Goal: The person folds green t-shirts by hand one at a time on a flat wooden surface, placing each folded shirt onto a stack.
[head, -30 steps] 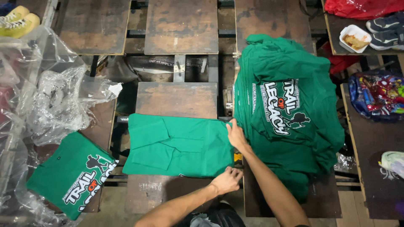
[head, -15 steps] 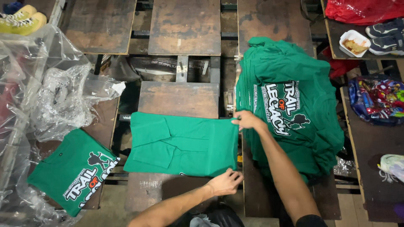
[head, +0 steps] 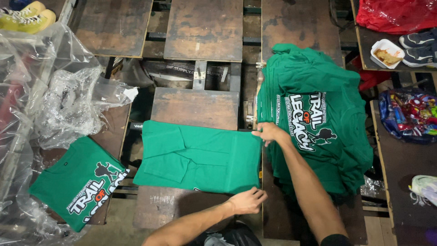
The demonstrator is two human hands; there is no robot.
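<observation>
I see the left hand (head: 248,200) pinching the near corner of the folded green shirt (head: 200,157) on the brown table (head: 195,107). The right hand (head: 269,133) grips the far corner, I think. The fold is halfway; next comes a careful lift. Beyond lies a shirt pile (head: 314,123).

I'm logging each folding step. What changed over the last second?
The right hand slid up the right edge of the half-folded green cotton T-shirt to its top corner and pinches it there. The left hand stayed at the bottom corner. The pile of printed green shirts did not move.
</observation>
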